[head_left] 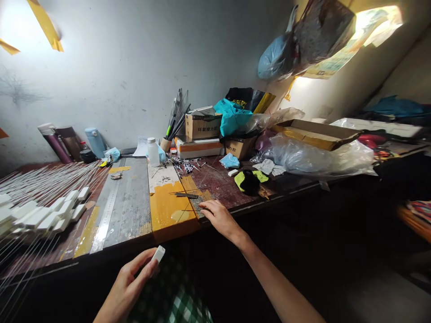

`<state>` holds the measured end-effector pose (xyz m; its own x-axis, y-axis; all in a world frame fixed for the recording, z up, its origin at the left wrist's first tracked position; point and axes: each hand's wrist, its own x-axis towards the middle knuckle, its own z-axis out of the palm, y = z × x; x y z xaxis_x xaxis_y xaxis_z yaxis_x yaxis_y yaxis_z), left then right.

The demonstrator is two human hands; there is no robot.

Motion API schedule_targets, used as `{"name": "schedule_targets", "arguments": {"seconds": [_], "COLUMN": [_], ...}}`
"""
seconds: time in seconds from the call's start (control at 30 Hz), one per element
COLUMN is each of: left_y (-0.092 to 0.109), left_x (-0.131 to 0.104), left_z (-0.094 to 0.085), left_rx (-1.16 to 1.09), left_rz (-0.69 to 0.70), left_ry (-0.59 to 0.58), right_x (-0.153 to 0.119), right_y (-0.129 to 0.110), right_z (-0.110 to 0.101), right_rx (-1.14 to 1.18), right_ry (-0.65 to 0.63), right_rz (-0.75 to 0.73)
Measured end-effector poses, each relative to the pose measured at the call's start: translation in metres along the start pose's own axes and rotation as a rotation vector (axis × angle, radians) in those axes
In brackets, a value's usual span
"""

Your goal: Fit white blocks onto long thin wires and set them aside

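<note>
Left hand: closed in a pinch, thumb against fingers, on a small white block, rectangular, smooth and square-edged, located just in front of the bench edge. Right hand: palm down at the bench edge, fingers extended and slightly bent; whether the fingertips grip the thin dark rod near them cannot be told. Beside this hand lies a panel of yellow tape, glossy, bearing a rounded, shiny pale patch; a flat dark strip rests across its right side. To the left, a grey board shows a scuffed, speckled surface, with a long translucent straightedge along it. Farther left, matching white blocks are heaped in uneven layers, with slender pale rods fanning out behind them. At the rear stand a translucent plastic bottle with a white cap and a printed brown cardboard box. Crumpled clear plastic sheeting lies to the right.
</note>
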<state>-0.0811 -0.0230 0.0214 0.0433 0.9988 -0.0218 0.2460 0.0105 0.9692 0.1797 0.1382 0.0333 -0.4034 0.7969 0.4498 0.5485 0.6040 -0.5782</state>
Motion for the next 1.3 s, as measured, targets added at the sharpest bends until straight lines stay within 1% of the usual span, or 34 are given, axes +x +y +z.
{"name": "schedule_targets", "arguments": {"seconds": [0.1, 0.2, 0.3, 0.4, 0.47, 0.53, 0.6, 0.63, 0.7, 0.77, 0.83, 0.9, 0.97, 1.03, 1.1, 1.2, 1.3], "left_y": [0.002, 0.001, -0.002, -0.002, 0.000, 0.002, 0.002, 0.002, 0.000, 0.000, 0.004, 0.009, 0.013, 0.012, 0.005, -0.010, -0.019], "left_x": [0.001, 0.001, 0.002, 0.001, -0.001, -0.003, -0.005, -0.005, -0.005, -0.005, -0.005, -0.007, -0.010, -0.013, -0.015, -0.017, -0.017], "left_z": [-0.005, -0.008, -0.008, -0.009, -0.011, -0.014, -0.016, -0.016, -0.015, -0.014, -0.014, -0.014, -0.013, -0.011, -0.006, 0.002, 0.010], "left_rx": [-0.070, -0.100, -0.128, -0.150, -0.185, -0.230, -0.259, -0.270, -0.294, -0.310, -0.303, -0.300, -0.295, -0.233, -0.082, 0.224, 0.459], "left_rz": [-0.039, -0.073, -0.089, -0.100, -0.118, -0.140, -0.145, -0.141, -0.126, -0.119, -0.112, -0.098, -0.089, -0.072, -0.014, 0.179, 0.378], "left_ry": [-0.006, -0.043, -0.044, -0.038, -0.058, -0.077, -0.069, -0.059, -0.035, -0.028, -0.061, -0.095, -0.091, -0.024, 0.097, 0.315, 0.482], "right_x": [0.008, 0.013, 0.017, 0.022, 0.023, 0.019, 0.010, 0.004, -0.011, -0.026, -0.038, -0.046, -0.049, -0.051, -0.054, -0.060, -0.070], "right_y": [0.004, 0.004, 0.006, 0.004, -0.002, -0.013, -0.029, -0.038, -0.057, -0.074, -0.087, -0.095, -0.100, -0.103, -0.105, -0.111, -0.115], "right_z": [0.002, 0.002, 0.004, 0.008, 0.009, 0.008, 0.008, 0.008, 0.011, 0.018, 0.025, 0.030, 0.031, 0.030, 0.030, 0.035, 0.043], "right_rx": [-0.054, -0.092, -0.125, -0.155, -0.161, -0.133, -0.078, -0.032, 0.124, 0.328, 0.479, 0.540, 0.578, 0.602, 0.654, 0.795, 0.924], "right_ry": [-0.063, -0.089, -0.093, -0.054, 0.001, 0.043, 0.046, 0.025, -0.061, -0.175, -0.261, -0.306, -0.334, -0.353, -0.383, -0.447, -0.493], "right_rz": [-0.037, -0.058, -0.063, -0.036, -0.007, 0.003, -0.015, -0.029, -0.033, 0.007, 0.052, 0.064, 0.071, 0.103, 0.194, 0.384, 0.519]}}
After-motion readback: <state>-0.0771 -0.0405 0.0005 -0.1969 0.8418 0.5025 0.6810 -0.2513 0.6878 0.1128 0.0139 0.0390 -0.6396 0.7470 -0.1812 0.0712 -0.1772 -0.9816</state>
